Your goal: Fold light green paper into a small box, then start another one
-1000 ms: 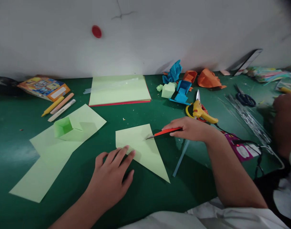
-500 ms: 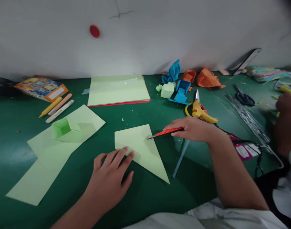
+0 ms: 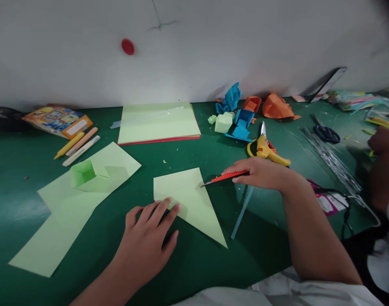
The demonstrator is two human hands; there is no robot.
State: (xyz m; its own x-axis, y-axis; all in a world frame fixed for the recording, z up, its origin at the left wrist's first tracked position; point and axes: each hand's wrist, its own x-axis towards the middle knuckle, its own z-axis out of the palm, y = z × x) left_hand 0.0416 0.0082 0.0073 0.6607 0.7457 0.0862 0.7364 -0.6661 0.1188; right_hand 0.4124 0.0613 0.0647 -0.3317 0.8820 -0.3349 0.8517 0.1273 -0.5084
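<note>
My left hand (image 3: 146,238) lies flat with fingers stretched out, its fingertips pressing the lower left edge of a light green, pointed paper piece (image 3: 194,204) on the green table (image 3: 194,263). My right hand (image 3: 261,173) is closed on a red utility knife (image 3: 228,177). The knife's blade tip sits at the paper's right edge. A thin blue-grey strip (image 3: 242,212) lies on the table under my right wrist.
A larger green sheet (image 3: 63,212) with a small folded green box (image 3: 84,173) lies to the left. A paper stack (image 3: 157,123), pens (image 3: 76,146), a booklet (image 3: 58,120), folded paper shapes (image 3: 239,117), a yellow glue gun (image 3: 271,152) and scissors (image 3: 326,131) lie behind. Another person's hand (image 3: 384,170) is at the right.
The knife tip has slid slightly right, from over the paper to its right edge. My left hand has stayed in place on the paper.
</note>
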